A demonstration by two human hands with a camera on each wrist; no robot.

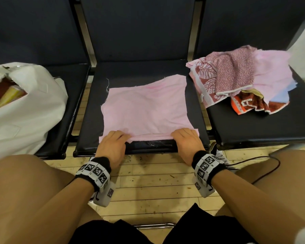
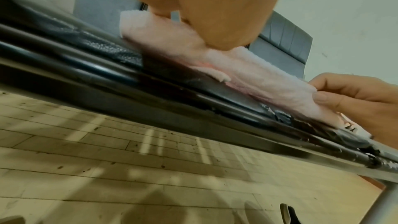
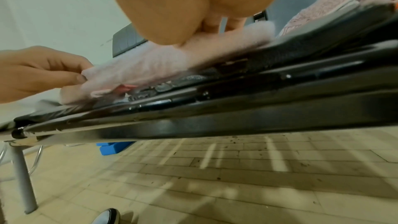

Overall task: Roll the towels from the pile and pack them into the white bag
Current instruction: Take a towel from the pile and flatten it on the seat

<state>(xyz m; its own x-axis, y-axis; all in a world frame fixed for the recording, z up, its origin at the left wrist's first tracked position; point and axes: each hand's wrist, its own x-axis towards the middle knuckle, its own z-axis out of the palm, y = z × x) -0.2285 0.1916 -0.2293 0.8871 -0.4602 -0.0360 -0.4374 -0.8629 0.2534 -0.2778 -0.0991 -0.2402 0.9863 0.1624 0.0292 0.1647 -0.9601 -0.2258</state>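
Note:
A pink towel (image 1: 146, 110) lies spread flat on the middle black seat (image 1: 148, 71). Its near edge is turned over into a thin fold. My left hand (image 1: 115, 138) pinches that fold at its left end, and my right hand (image 1: 184, 136) pinches it at the right end. In the left wrist view the pink towel (image 2: 247, 72) is gripped by the other hand's thumb and fingers (image 2: 336, 96). The right wrist view shows the pink towel (image 3: 150, 67) the same way. The pile of towels (image 1: 245, 78) sits on the right seat. The white bag (image 1: 25, 110) stands on the left seat.
The bag's mouth (image 1: 5, 90) shows rolled red and yellow cloth inside. The seat's front rail (image 1: 148, 150) runs just below my hands. Wooden floor (image 1: 148, 187) lies between the seats and my knees, with a black cable (image 1: 264, 171) at the right.

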